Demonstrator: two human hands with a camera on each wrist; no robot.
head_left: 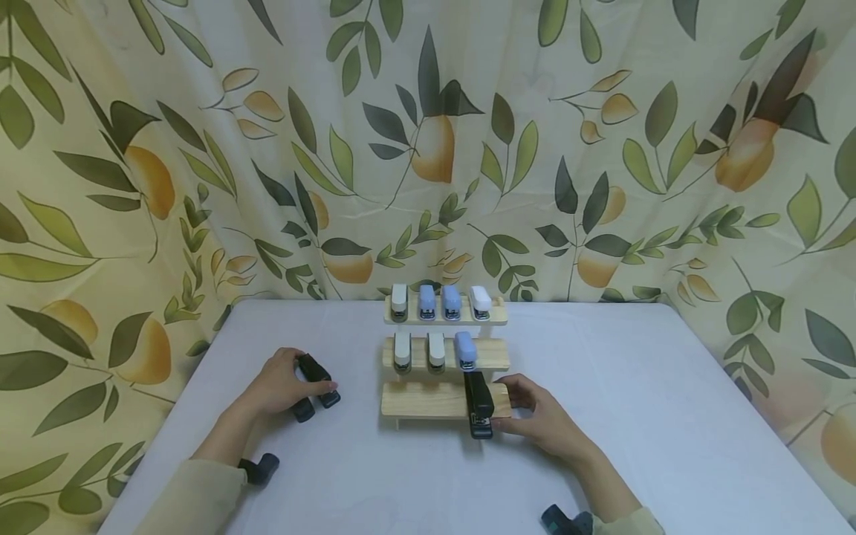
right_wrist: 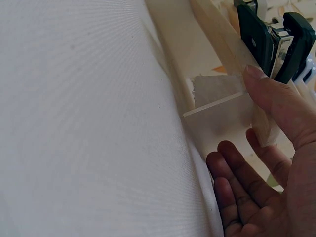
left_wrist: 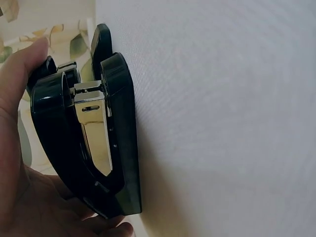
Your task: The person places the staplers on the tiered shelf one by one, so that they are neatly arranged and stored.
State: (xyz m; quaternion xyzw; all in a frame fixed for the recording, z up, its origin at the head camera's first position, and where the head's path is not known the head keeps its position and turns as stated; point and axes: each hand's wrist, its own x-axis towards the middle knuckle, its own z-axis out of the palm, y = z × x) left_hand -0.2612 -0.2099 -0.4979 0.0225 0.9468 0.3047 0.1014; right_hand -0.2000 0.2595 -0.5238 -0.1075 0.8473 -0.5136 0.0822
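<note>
At the left of the table, my left hand (head_left: 277, 383) holds a black stapler (head_left: 314, 369) between thumb and fingers. A second black stapler (head_left: 303, 410) lies beside it, partly under the hand; in the left wrist view a black stapler (left_wrist: 52, 133) shows its metal magazine. My right hand (head_left: 542, 416) grips the right end of the lowest wooden shelf (head_left: 421, 401), its thumb (right_wrist: 259, 81) at the front edge and the other fingers loosely bent. Right by that thumb, a third black stapler (head_left: 478, 401) sits on the shelf, its front end overhanging the edge.
On the middle shelf (head_left: 417, 358) stand two white staplers (head_left: 436, 349) and a blue one (head_left: 465, 348). The top shelf (head_left: 438, 316) bears two white and two blue staplers (head_left: 426, 301). Clear supports (right_wrist: 222, 118) carry the boards. A leaf-patterned curtain (head_left: 428, 223) hangs behind the white table (head_left: 374, 475).
</note>
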